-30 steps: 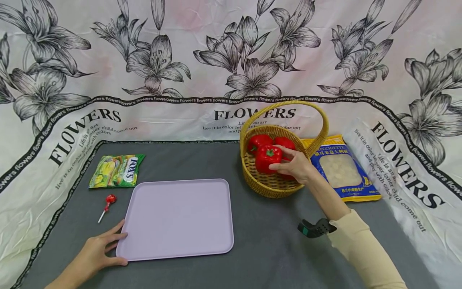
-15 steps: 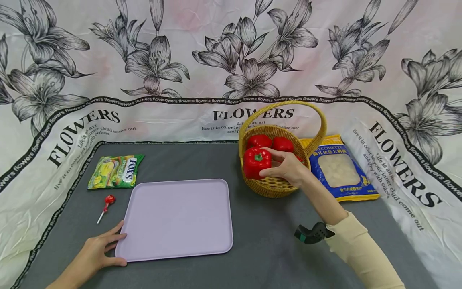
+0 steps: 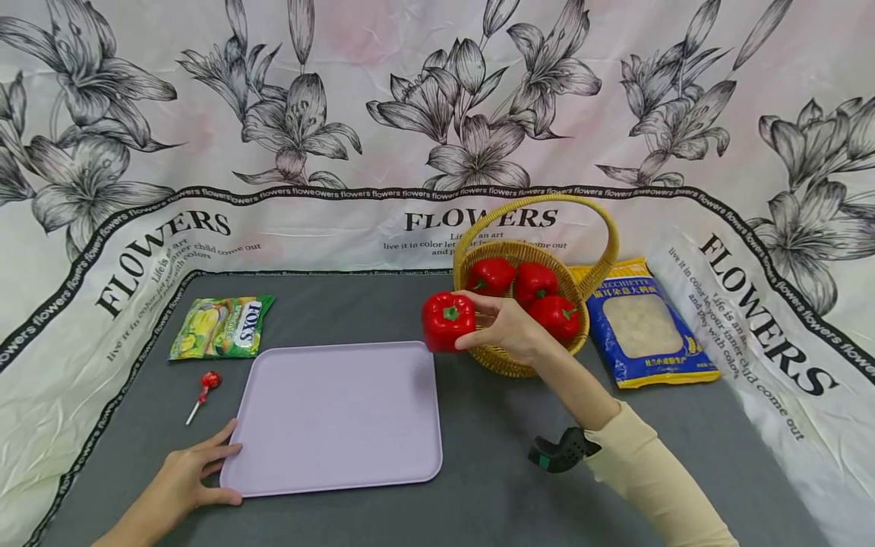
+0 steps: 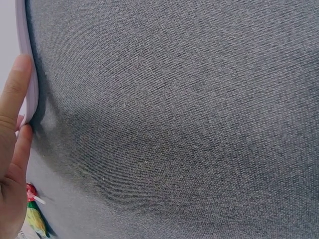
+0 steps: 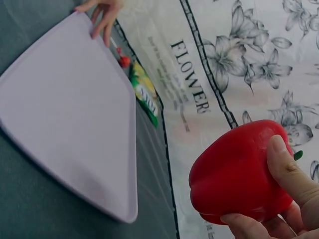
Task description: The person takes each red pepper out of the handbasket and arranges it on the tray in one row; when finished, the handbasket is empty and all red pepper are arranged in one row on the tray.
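Red pepper (image 3: 443,327) looks light, firm, perhaps slippery; right fingers (image 3: 488,302) grip its sides, the best hold; left fingers (image 3: 220,437) touch the tray (image 3: 342,418).

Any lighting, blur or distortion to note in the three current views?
Head view: fairly even light, soft shadow near the right sleeve, small glints on the red pepper held in the right hand; left wrist view: cloth weave crisp, dim shadow beside the tray; right wrist view: pepper fairly clear, candy bag lettering soft, tray's outline skewed.
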{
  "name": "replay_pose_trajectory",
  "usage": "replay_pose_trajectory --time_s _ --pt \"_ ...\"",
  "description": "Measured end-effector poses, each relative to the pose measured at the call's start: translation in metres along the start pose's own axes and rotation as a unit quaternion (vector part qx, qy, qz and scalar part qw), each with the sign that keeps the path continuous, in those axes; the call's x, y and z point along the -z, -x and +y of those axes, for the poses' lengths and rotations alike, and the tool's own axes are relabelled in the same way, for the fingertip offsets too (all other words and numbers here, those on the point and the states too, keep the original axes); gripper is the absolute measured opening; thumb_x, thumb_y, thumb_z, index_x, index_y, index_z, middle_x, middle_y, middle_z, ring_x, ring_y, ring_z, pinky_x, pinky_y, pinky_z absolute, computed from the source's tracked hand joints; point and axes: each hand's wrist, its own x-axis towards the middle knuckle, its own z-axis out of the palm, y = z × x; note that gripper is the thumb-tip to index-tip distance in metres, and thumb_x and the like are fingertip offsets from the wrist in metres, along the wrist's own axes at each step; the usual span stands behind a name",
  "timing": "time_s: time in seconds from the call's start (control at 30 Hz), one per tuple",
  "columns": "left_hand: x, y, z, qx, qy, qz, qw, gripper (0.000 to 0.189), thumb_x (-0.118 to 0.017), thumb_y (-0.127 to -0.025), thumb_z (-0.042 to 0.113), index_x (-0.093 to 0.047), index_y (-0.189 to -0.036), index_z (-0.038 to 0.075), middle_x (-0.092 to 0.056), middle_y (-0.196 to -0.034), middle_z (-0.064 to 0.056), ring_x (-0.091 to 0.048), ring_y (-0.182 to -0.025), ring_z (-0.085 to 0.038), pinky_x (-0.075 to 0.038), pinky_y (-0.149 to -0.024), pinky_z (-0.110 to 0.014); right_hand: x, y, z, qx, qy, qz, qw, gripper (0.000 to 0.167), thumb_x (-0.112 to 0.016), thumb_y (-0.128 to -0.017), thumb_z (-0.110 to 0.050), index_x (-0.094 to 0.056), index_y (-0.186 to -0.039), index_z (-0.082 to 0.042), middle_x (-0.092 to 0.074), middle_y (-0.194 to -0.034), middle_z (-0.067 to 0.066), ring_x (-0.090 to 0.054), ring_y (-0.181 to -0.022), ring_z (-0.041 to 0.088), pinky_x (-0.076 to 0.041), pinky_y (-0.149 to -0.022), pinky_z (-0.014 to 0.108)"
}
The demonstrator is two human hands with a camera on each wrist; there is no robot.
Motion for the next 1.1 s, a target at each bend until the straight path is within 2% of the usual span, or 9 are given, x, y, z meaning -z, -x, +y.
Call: replay_pose_trajectory --time_s 0.27,0.4,0.6,0.77,0.97,1.1 --pt "0.000 0.001 -0.001 0.007 0.002 -0.011 0.9999 0.077 -0.088 -0.052 0.034 -0.065 -0.107 -0.015 -0.048 -0.122 -0.042 -0.057 -0.089 0.008 -0.045 -0.067 0.000 -0.028 -0.014 0.009 0.039 -0.013 -0.021 0.9989 0.062 -0.070 -0.081 0.007 -0.048 -0.139 -0.001 -0.054 -0.133 0.021 -0.053 -0.117 0.036 -0.054 -0.087 0.041" --pt "0.002 0.001 0.000 0.020 -0.006 -0.028 0.9994 0.078 -0.087 -0.053 0.037 -0.065 -0.108 -0.014 -0.047 -0.125 -0.041 -0.057 -0.089 0.007 -0.046 -0.067 -0.002 -0.040 -0.021 0.013 0.041 -0.017 -0.020 0.9988 0.062 -0.071 -0.080 0.007 -0.050 -0.138 -0.002 -0.056 -0.131 0.020 -0.053 -0.117 0.034 -0.055 -0.086 0.041" --pt "0.005 0.000 0.004 0.035 -0.016 -0.042 0.9984 0.077 -0.088 -0.053 0.035 -0.065 -0.108 -0.014 -0.047 -0.126 -0.040 -0.061 -0.088 0.002 -0.053 -0.066 -0.013 -0.056 -0.030 0.018 0.021 -0.026 -0.009 0.9994 0.060 -0.073 -0.079 0.005 -0.054 -0.135 -0.004 -0.058 -0.128 0.017 -0.054 -0.115 0.031 -0.055 -0.085 0.040" --pt "0.006 -0.002 0.008 0.059 -0.026 -0.056 0.9963 0.077 -0.089 -0.053 0.033 -0.065 -0.109 -0.014 -0.047 -0.129 -0.038 -0.068 -0.089 -0.016 -0.057 -0.069 -0.024 -0.069 -0.038 0.020 0.002 -0.034 0.004 0.9994 0.059 -0.074 -0.078 0.006 -0.056 -0.133 -0.005 -0.060 -0.127 0.016 -0.055 -0.114 0.030 -0.055 -0.086 0.039" --pt "0.006 -0.003 0.007 0.047 -0.036 -0.053 0.9968 0.076 -0.089 -0.053 0.031 -0.065 -0.109 -0.015 -0.047 -0.127 -0.039 -0.069 -0.087 -0.015 -0.057 -0.067 -0.027 -0.082 -0.048 0.027 -0.008 -0.037 0.010 0.9992 0.057 -0.075 -0.078 0.005 -0.058 -0.131 -0.005 -0.061 -0.125 0.016 -0.056 -0.113 0.029 -0.056 -0.084 0.039" --pt "0.007 -0.006 0.010 0.068 -0.039 -0.062 0.9951 0.079 -0.089 -0.053 0.032 -0.064 -0.112 -0.014 -0.047 -0.129 -0.038 -0.070 -0.087 -0.023 -0.058 -0.069 -0.028 -0.089 -0.055 0.031 -0.020 -0.043 0.014 0.9988 0.057 -0.076 -0.077 0.005 -0.059 -0.130 -0.006 -0.062 -0.124 0.015 -0.057 -0.111 0.028 -0.055 -0.085 0.038"
